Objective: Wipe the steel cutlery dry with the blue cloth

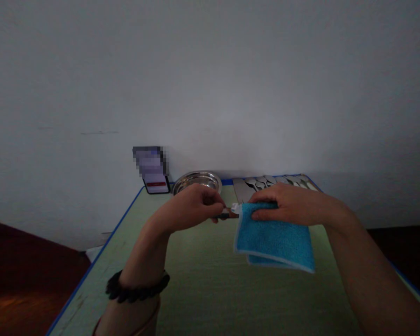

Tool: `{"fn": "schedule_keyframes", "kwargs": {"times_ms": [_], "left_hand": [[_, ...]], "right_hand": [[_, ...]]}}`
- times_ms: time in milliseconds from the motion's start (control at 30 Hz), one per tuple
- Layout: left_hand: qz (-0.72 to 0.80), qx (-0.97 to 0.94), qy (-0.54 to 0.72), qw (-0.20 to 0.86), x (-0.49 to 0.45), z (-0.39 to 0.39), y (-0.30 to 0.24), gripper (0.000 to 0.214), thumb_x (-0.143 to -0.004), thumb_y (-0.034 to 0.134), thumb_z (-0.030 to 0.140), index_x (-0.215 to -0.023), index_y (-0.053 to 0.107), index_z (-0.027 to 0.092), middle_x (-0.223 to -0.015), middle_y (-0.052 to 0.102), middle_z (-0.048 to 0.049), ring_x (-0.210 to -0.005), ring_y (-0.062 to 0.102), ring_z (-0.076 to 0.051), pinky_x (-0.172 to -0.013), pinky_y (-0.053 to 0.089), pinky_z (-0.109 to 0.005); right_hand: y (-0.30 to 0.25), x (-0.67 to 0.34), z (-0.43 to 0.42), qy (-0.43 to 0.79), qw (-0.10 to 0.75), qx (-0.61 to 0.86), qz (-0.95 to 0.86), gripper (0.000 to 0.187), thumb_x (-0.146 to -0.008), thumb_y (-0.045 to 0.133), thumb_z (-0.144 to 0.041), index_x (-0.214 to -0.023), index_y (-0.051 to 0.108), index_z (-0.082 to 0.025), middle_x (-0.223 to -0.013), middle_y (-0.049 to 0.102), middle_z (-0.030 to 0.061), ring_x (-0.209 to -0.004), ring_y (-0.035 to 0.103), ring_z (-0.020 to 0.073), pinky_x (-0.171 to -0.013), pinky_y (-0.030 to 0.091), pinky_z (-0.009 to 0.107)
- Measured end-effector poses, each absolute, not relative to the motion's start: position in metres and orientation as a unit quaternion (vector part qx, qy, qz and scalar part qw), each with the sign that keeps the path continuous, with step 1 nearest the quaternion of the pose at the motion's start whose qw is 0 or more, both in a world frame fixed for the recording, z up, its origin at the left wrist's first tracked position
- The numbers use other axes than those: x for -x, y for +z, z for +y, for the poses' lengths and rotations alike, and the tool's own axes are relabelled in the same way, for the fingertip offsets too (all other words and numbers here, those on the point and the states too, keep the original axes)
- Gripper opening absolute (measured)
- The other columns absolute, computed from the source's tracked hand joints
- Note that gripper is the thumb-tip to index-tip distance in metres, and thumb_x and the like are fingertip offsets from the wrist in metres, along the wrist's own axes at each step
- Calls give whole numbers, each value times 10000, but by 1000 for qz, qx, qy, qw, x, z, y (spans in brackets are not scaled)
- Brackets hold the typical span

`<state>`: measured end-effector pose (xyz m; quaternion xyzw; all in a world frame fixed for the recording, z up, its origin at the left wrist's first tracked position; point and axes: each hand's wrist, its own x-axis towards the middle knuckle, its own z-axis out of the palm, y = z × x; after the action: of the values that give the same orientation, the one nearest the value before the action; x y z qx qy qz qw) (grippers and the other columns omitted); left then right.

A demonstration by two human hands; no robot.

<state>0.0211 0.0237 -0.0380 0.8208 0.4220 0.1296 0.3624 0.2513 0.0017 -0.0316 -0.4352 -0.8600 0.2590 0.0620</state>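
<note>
My left hand (198, 204) pinches one end of a thin, shiny metal piece (224, 215), perhaps cutlery; its kind is not clear. The other end runs toward a folded blue cloth (275, 240) with a pale edge. Closed on the top of that cloth is my right hand (287, 205), thumb in front, and the cloth hangs down above the table. A small white bit (235, 208) shows between the hands, at the cloth's upper left corner. Whether the metal piece reaches inside the cloth is hidden.
A round steel bowl (199, 173) stands at the table's back edge, behind my left hand. Left of it a phone (157, 183) leans on the wall. Several metal utensils (262, 182) lie in a row at the back right. The green table (196, 280) has blue edging.
</note>
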Motion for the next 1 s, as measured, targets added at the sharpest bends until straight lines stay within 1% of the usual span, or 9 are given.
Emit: {"fn": "schedule_keyframes", "kwargs": {"times_ms": [200,367,500,633,733,800,867,933,1000], "left_hand": [[397,-819,129,393,-22,23,-37,210,-783,513,229,-704,703,189,-606,651,39,-539,572,-82,-477,359,-163],[404,-818,134,386,-24,22,-36,210,-772,535,254,-665,699,178,-567,637,33,-518,567,-82,-461,364,-163],[399,-813,151,397,-25,25,-40,199,-786,538,256,-680,681,167,-580,641,27,-533,587,-85,-478,405,-161],[429,-765,249,410,-24,30,-47,160,-798,553,285,-831,635,151,-697,665,-7,-552,607,-108,-484,468,-193],[451,-715,328,421,-25,33,-48,197,-788,587,315,-865,623,137,-669,654,-17,-546,597,-114,-466,477,-196],[458,-687,366,430,-24,34,-46,199,-769,620,313,-851,636,132,-648,654,-13,-524,578,-98,-463,469,-182],[471,-651,412,430,-22,35,-45,199,-737,658,294,-852,641,133,-642,656,-3,-494,559,-80,-453,456,-169],[486,-608,467,420,-17,36,-44,224,-705,685,271,-874,623,138,-624,653,10,-478,556,-78,-439,445,-164],[495,-579,505,407,-11,38,-43,236,-692,693,259,-876,599,144,-610,652,18,-466,558,-80,-426,435,-163]], "right_hand": [[-32,-253,1,265,55,431,-861,343,-822,503,-457,-1008,648,-208,-978,685,36,-844,624,187,-699,435,286],[-32,-253,2,270,54,433,-858,352,-806,513,-469,-1008,648,-215,-976,685,32,-839,624,188,-700,438,288],[-31,-253,3,270,48,444,-853,357,-819,490,-477,-1002,638,-208,-973,676,35,-838,618,186,-699,439,287],[-33,-255,3,242,83,481,-838,383,-848,432,-473,-1057,602,-201,-1020,651,59,-891,600,199,-739,441,299],[-35,-256,4,249,121,491,-826,384,-854,423,-468,-1103,568,-214,-1082,631,59,-943,586,205,-786,438,305],[-35,-258,4,265,128,489,-821,374,-851,431,-472,-1089,568,-217,-1067,633,55,-931,590,204,-771,444,302],[-35,-261,5,293,115,477,-821,371,-850,433,-485,-1038,587,-205,-1014,644,55,-885,601,196,-724,453,291],[-35,-265,6,324,99,461,-820,381,-856,420,-493,-997,601,-188,-955,651,51,-829,609,183,-677,459,279],[-36,-268,7,344,99,452,-817,391,-864,408,-490,-1009,599,-181,-930,651,47,-800,609,171,-655,459,270]]}}
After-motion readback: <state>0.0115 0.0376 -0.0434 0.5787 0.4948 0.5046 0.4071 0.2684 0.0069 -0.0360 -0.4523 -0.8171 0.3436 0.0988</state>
